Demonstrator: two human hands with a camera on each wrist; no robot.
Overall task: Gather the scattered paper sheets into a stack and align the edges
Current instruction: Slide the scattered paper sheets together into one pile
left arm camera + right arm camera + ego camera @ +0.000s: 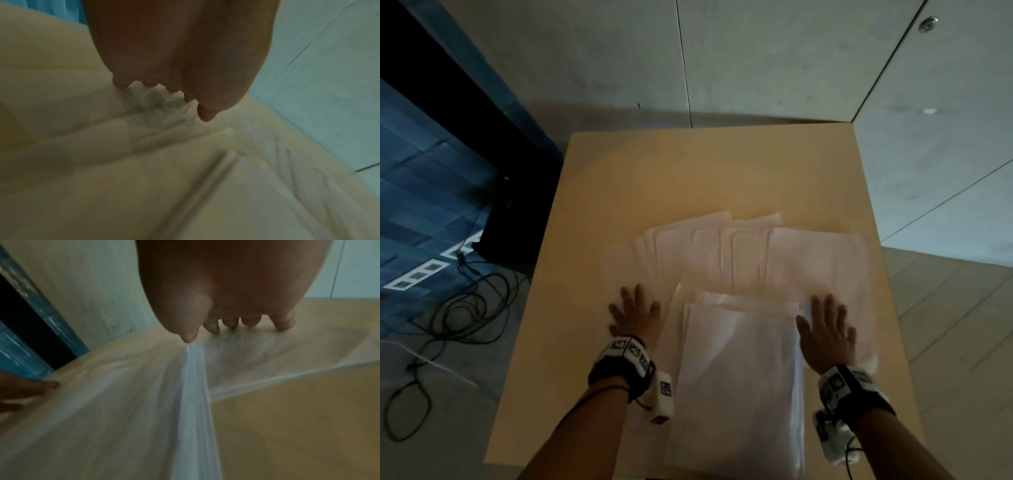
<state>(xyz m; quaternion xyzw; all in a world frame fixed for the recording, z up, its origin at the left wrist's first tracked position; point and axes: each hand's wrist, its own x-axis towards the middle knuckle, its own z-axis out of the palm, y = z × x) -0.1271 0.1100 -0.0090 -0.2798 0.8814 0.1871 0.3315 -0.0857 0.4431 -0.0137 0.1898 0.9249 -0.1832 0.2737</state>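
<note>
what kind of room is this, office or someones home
Probably an office or lab-like workspace, not a home: a plain wooden table strewn with white paper sheets, bare grey concrete-look wall panels, and loose black cables on the floor.

Paper stack (736, 387) near edge cut off; wrist views blurred, sheet edges unclear.

Tan table (619, 192) bears white paper sheets (739, 370) (overlapping).
</note>
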